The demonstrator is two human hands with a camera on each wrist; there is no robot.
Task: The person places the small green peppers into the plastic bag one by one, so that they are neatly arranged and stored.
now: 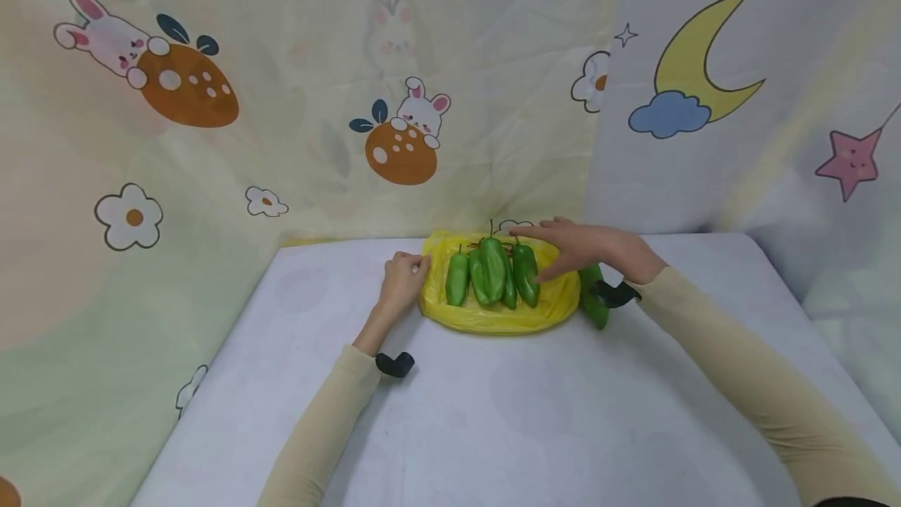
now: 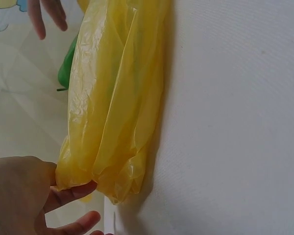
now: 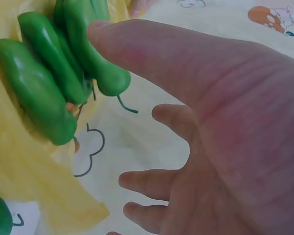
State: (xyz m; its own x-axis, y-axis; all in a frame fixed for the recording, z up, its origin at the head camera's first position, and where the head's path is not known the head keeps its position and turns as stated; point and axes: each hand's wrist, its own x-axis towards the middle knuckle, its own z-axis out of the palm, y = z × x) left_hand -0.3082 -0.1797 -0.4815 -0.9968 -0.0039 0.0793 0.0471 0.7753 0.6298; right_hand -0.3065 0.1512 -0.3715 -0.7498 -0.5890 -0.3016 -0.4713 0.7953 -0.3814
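Several green peppers (image 1: pixel 494 271) lie side by side in a yellow plastic bag (image 1: pixel 493 322), their stems toward the back wall. At the bag's left end my left hand (image 1: pixel 403 282) pinches the edge of the plastic between thumb and index finger, as the left wrist view also shows. Over the right side of the bag, my right hand (image 1: pixel 587 247) is spread with its fingers apart and holds nothing. Its thumb (image 3: pixel 137 41) overlaps the peppers in the right wrist view. Another green pepper (image 1: pixel 597 318) lies outside the bag on the right, partly hidden beneath my right wrist.
The bag lies near the far edge of a white table (image 1: pixel 493 413). Behind it hangs a cloth backdrop (image 1: pixel 296 100) printed with rabbits, flowers and a moon. Each wrist carries a black camera mount (image 1: pixel 396 365).
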